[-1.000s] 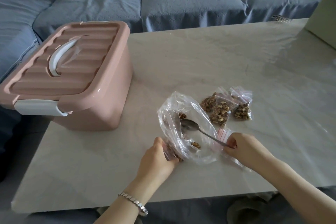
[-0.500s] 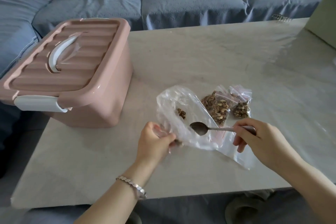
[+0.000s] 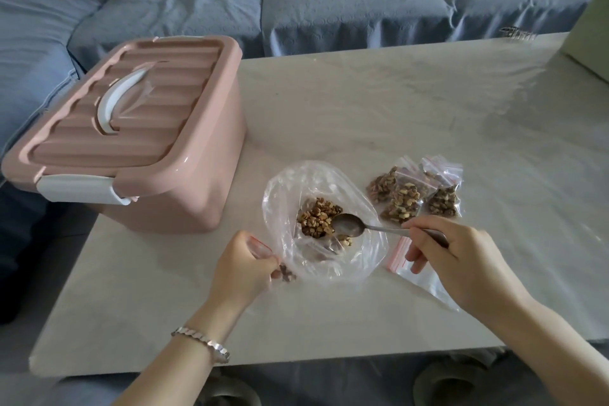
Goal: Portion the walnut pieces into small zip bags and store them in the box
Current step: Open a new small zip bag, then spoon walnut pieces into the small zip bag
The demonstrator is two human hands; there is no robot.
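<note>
No words, numbers or signs can be read anywhere. The pink box (image 3: pixel 184 155) at the left of the frame shows no label. The small bags (image 3: pixel 403 198) at the right of the middle have red strips, but no writing that can be made out.

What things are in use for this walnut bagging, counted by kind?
Pink box: 1
Large clear bag of walnuts: 1
Spoon: 1
Filled small zip bags: 3
Empty zip bag: 1
Part-filled zip bag in left hand: 1
Total: 8
</note>
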